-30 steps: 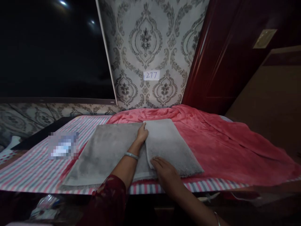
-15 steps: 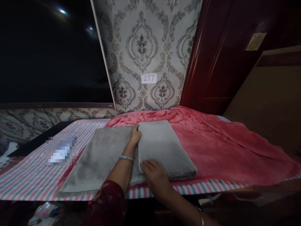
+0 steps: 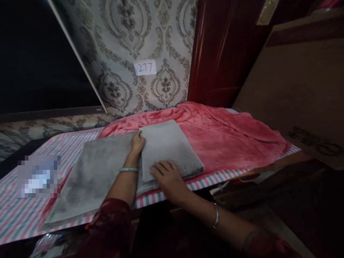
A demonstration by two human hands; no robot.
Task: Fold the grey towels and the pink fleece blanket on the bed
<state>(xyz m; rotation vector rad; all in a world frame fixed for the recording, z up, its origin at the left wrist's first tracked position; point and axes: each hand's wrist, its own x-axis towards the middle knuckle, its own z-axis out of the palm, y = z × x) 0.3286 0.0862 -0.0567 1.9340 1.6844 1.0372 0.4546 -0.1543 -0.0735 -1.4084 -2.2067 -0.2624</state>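
Observation:
A grey plush blanket (image 3: 168, 143) lies on a pink blanket, its right part folded over into a thick stack. The thinner left part (image 3: 102, 168) is spread flat. At the far left corner of the folded stack, my left hand (image 3: 138, 142) is closed on the edge, thumb on top. My right hand (image 3: 169, 177) rests on the near part of the stack with its fingers stretched out flat, holding nothing. The underside of the folds is hidden.
The pink blanket (image 3: 223, 143) is bunched along the wall. Beneath it is a striped cloth (image 3: 72, 143). A blurred-out object (image 3: 39, 177) lies at left. A television (image 3: 40, 61) stands behind, and a cardboard box (image 3: 301, 82) stands at right.
My view has turned right and down, so everything sits further left in the picture. My right hand has moved slightly onto the folded stack; my left hand keeps its corner.

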